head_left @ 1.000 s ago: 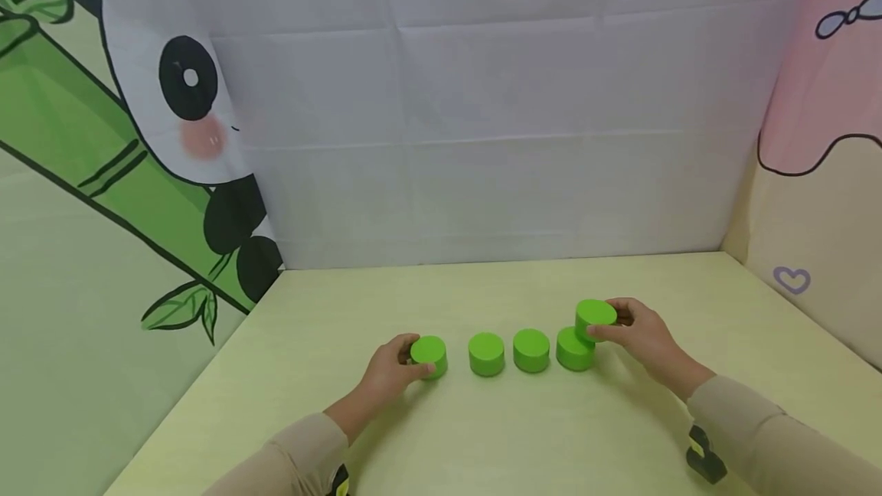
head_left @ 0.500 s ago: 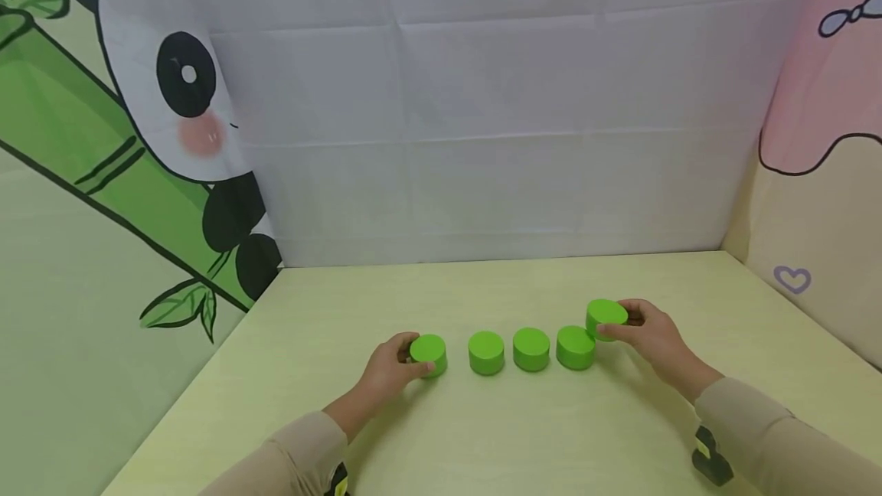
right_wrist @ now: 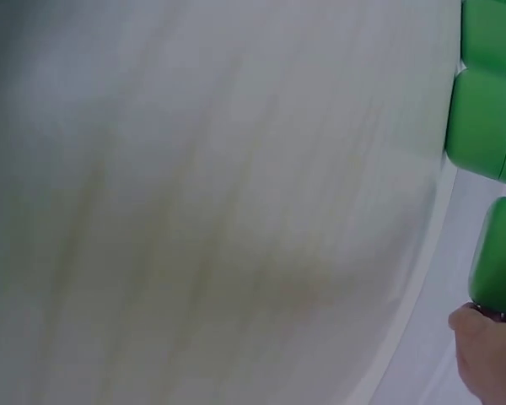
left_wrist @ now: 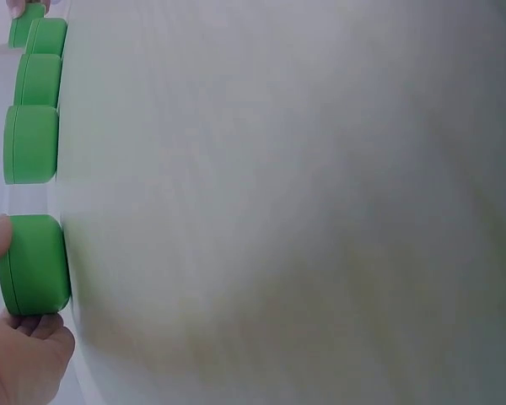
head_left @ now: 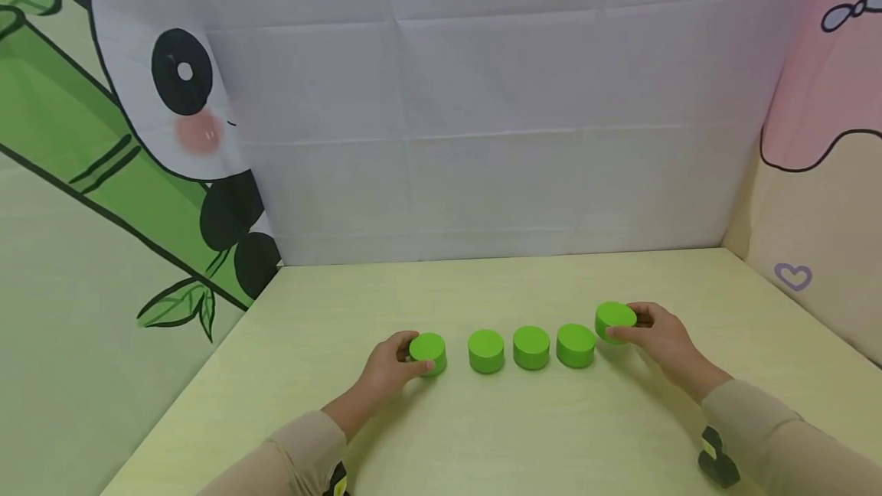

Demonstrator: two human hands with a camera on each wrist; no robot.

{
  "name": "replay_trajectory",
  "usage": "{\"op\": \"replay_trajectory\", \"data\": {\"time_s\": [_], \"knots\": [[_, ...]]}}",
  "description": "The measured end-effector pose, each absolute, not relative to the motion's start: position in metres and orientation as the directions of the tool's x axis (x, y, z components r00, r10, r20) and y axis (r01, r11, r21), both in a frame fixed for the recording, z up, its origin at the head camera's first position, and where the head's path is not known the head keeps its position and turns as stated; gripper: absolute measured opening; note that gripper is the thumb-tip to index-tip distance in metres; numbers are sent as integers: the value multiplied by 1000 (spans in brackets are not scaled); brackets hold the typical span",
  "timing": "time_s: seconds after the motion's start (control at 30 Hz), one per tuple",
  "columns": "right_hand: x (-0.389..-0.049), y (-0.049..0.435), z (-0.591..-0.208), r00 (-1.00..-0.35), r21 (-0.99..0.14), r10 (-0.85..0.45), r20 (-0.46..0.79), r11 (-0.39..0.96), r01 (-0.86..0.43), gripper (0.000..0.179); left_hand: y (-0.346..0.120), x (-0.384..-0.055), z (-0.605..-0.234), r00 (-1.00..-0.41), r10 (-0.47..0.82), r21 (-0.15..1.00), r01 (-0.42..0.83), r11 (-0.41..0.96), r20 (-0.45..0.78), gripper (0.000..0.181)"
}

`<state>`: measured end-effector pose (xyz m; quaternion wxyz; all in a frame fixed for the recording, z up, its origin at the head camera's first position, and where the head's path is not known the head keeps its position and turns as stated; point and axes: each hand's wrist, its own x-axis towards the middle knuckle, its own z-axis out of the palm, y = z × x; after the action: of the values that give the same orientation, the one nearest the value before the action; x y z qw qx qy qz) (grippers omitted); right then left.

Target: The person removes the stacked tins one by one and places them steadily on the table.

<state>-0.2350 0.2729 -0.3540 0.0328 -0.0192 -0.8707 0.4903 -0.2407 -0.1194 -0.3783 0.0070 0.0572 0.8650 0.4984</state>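
Five-fingered grips hold both ends of a row of matching short green cylinders, each with a thin seam near its top. My left hand (head_left: 387, 366) pinches the leftmost cylinder (head_left: 429, 352) between thumb and fingers; in the left wrist view this cylinder (left_wrist: 35, 266) stands upright at the table surface. At the right end my right hand (head_left: 660, 337) pinches another cylinder (head_left: 613, 320) from its right side. The right wrist view has that cylinder (right_wrist: 499, 257) raised off the table and slightly tilted. Between the hands stand a left cylinder (head_left: 486, 352), a middle one (head_left: 531, 348) and a right one (head_left: 575, 346).
The pale yellow table (head_left: 441, 435) reaches back to a white cloth (head_left: 482, 136). A panda-printed sheet (head_left: 124, 128) hangs on the left, a pink-figured one (head_left: 813, 98) on the right. Dark straps show beneath both sleeves.
My right hand has carried its cylinder rightward, from overlapping the neighbouring cylinder in view to a spot beside it. My left hand has stayed on the leftmost cylinder.
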Motion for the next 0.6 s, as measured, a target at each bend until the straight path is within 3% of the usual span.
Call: {"op": "replay_trajectory", "data": {"time_s": [0.6], "knots": [[-235,278,-360,-999,-830,41,-25,557,44,66,-121,-241,-381,-993,110,864,99,493,51,64]]}}
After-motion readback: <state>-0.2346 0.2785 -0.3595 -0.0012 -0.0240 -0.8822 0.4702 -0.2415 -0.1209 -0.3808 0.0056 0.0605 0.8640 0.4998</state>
